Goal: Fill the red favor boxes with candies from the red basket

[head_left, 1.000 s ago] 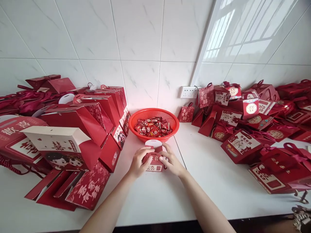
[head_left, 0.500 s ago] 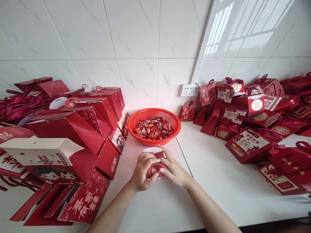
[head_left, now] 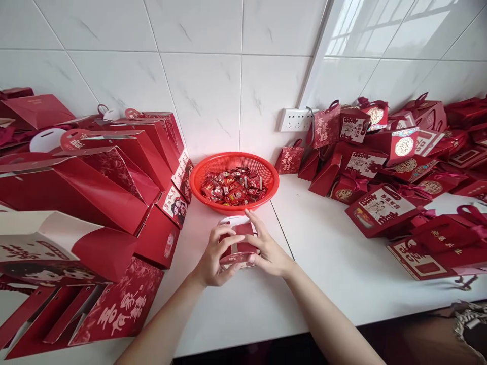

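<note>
A small red gift box (head_left: 243, 247) with pale rounded flaps stands on the white counter between my hands. My left hand (head_left: 217, 256) grips its left side, fingers over the top and thumb at the near side. From the right, my right hand (head_left: 266, 251) holds the box, its index finger reaching toward the far flap and its thumb at the near flap. The top looks partly folded, with the near flap tipped toward me. Just beyond the box sits a red plastic basket (head_left: 198, 190) holding many wrapped candies (head_left: 236, 187).
Upright and leaning red boxes (head_left: 110, 197) crowd the left side. Finished-looking red boxes with ribbon handles (head_left: 384, 208) pile up on the right. A white power strip (head_left: 297, 120) is on the tiled wall. Part of a person (head_left: 429, 329) shows at the lower right.
The near flap of the gift box has tilted, so its printed face shows less and the box's top shows more. My hands stay around it. The camera view has shifted slightly.
</note>
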Tool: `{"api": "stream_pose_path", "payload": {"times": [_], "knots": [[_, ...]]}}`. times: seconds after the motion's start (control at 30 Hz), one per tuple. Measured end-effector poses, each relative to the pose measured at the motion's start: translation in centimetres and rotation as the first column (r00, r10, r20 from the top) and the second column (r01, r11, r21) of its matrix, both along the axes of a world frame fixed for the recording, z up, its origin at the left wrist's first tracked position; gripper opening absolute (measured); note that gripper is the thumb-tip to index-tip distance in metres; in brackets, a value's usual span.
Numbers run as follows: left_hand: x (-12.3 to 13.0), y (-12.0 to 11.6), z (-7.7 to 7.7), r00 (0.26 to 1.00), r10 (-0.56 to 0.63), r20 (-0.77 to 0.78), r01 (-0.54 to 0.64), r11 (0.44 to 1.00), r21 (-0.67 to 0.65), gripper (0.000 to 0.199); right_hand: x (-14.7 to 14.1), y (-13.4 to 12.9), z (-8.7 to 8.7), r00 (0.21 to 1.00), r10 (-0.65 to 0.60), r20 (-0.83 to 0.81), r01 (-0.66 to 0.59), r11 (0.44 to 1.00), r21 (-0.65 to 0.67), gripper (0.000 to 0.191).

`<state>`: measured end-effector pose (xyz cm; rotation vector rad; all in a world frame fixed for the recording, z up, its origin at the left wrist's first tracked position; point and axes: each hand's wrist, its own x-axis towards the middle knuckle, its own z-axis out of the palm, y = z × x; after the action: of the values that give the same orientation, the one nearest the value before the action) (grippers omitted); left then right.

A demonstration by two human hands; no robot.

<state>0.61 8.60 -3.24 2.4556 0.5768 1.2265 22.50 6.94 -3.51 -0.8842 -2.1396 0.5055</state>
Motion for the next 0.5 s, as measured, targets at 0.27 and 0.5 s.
{"api": "stream_pose_path", "payload": {"times": [0.27,0.5], "knots": [[0.5,-0.2,-0.1,0.999,0.023,-0.044,-0.02,0.998,0.054,0.049,-0.1,-0.3,0.2,0.999,-0.028,0.022,0.027,0.998,0.048,0.077],[-1.0,0.3,-0.5,0.947,0.29,0.14,-0.314,0.93,0.191,0.04,0.5,-0.8,0.1,0.912,-0.296,-0.283,0.334,0.937,0.099,0.057]]}}
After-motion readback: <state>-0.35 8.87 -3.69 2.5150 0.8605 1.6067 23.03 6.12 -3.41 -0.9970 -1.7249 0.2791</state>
